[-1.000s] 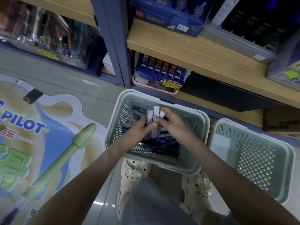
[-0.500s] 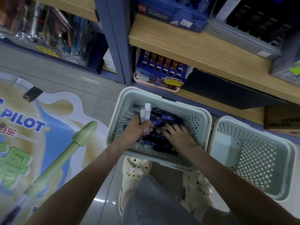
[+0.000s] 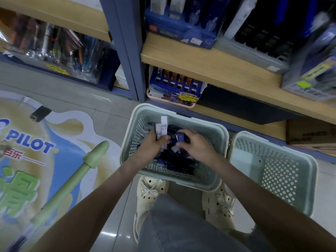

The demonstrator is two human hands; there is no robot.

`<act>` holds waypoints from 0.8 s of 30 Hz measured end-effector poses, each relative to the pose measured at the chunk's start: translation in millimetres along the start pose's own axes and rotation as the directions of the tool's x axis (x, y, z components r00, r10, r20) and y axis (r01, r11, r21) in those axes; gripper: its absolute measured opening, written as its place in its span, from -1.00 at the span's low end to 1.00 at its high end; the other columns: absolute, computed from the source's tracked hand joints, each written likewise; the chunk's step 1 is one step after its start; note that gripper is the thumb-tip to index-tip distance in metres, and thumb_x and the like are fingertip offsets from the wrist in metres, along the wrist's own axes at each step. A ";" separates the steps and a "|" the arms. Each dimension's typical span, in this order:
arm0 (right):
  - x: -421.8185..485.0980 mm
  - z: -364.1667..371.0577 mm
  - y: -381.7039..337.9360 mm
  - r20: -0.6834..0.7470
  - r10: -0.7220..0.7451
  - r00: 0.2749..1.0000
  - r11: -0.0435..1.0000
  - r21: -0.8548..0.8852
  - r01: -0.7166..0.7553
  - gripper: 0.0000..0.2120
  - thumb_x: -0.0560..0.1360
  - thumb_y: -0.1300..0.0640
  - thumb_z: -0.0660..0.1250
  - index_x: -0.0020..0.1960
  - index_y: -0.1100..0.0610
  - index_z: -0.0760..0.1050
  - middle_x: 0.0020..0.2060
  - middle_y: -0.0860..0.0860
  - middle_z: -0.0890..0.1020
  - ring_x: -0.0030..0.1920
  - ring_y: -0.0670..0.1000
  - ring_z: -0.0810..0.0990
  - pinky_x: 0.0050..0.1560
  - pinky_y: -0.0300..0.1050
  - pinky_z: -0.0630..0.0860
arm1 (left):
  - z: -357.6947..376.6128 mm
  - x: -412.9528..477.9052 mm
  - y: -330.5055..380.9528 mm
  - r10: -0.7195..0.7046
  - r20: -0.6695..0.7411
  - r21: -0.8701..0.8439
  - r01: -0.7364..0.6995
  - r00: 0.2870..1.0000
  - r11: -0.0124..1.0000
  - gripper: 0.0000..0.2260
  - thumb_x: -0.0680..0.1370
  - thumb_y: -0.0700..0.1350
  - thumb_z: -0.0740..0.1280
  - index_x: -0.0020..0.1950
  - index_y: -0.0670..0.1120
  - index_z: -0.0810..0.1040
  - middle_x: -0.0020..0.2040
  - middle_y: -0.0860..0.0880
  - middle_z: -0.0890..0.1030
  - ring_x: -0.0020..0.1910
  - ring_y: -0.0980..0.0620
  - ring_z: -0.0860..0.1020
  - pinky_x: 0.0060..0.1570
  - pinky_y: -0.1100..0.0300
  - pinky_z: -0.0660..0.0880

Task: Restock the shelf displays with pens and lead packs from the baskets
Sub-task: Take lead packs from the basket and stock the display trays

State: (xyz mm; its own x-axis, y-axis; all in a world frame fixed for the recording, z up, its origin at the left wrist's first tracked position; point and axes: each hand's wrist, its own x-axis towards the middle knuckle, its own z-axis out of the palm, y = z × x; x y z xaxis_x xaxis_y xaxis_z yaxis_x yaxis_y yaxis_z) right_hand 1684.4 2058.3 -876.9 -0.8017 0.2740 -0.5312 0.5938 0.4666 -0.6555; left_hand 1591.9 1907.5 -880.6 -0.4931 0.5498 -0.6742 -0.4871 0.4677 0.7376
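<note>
change noted: half a second earlier the right hand was laid palm-down among the stock in the filled basket. it was now found raised above that stock, with a small blue pack pinched between thumb and fingers. the left hand was unchanged over the basket's left half, its fingers clamped round a bundle of white lead packs.

judgement: one more item was being gathered toward the bundle. the collecting step was still under way, and nothing had yet been carried to the shelf beyond the basket's far rim.

orientation: the white packs were held side by side with their long axes parallel. they pointed away from the person toward the basket's far rim, printed faces ("hb 07") turned up to the camera. one pack stood further out of the grip than its neighbour. the blue pack's axis could not be told, as it was blurred and partly covered.

a second basket was recorded touching or just right of the filled one. a display tray of slotted stock was seen just behind the filled basket, under the shelf.
</note>
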 end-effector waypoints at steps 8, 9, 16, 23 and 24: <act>-45.9 -75.5 -95.1 -0.053 -0.028 0.998 0.850 0.524 0.052 -0.79 0.48 0.24 0.39 0.08 0.04 0.54 0.00 -0.06 0.66 0.01 -0.10 0.62 0.10 -0.24 0.51 | 9.7 -64.7 86.2 0.200 0.054 -0.015 -0.200 0.978 0.980 -0.69 0.63 -0.07 0.26 0.36 -0.09 0.43 0.25 -0.22 0.56 0.10 -0.13 0.58 0.21 -0.03 0.44; -55.5 -85.0 -104.7 -0.078 -0.034 0.996 0.838 0.541 0.071 -0.80 0.48 0.24 0.39 0.07 0.04 0.55 0.01 -0.04 0.66 0.02 -0.09 0.62 0.10 -0.24 0.51 | 11.9 -76.0 99.5 0.221 0.065 -0.028 -0.220 0.973 0.975 -0.69 0.62 -0.07 0.27 0.36 -0.06 0.42 0.27 -0.12 0.57 0.19 -0.02 0.55 0.28 0.07 0.44; -126.6 -137.4 -154.2 -0.284 -0.113 0.952 0.783 0.565 0.261 -0.84 0.48 0.32 0.37 -0.01 0.09 0.54 -0.11 0.00 0.64 -0.15 -0.16 0.62 -0.08 -0.31 0.53 | 43.8 -149.6 177.5 0.413 0.155 0.095 -0.430 0.897 0.898 -0.65 0.55 -0.20 0.38 0.26 -0.02 0.35 0.20 0.00 0.53 0.20 0.07 0.52 0.14 0.28 0.48; -198.6 -194.3 -182.5 -0.534 -0.075 0.842 0.707 0.568 0.422 -0.72 0.45 0.23 0.44 0.06 0.17 0.40 -0.10 0.11 0.60 -0.15 -0.02 0.59 -0.18 -0.23 0.51 | 84.3 -205.0 248.2 0.517 0.238 0.113 -0.552 0.822 0.826 -0.73 0.53 -0.22 0.40 0.20 -0.04 0.50 0.11 -0.01 0.63 0.12 0.05 0.59 0.16 0.13 0.50; -208.0 -202.6 -184.7 -0.561 -0.071 0.825 0.702 0.560 0.441 -0.71 0.45 0.21 0.44 0.06 0.18 0.39 -0.07 0.13 0.62 -0.13 0.02 0.60 -0.13 -0.15 0.53 | 90.9 -212.7 257.3 0.527 0.249 0.101 -0.563 0.813 0.820 -0.79 0.54 -0.22 0.39 0.12 0.01 0.52 0.04 0.03 0.64 0.07 0.10 0.60 0.13 0.16 0.50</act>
State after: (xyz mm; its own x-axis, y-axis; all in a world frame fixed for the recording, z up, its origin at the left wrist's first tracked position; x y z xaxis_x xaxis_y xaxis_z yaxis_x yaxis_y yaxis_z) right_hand 1727.6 2085.5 -536.5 -0.7414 0.6649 -0.0907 0.1015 -0.0224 -0.9946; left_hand 1637.0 1973.8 -544.0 -0.4775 0.8657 -0.1499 -0.0489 0.1441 0.9884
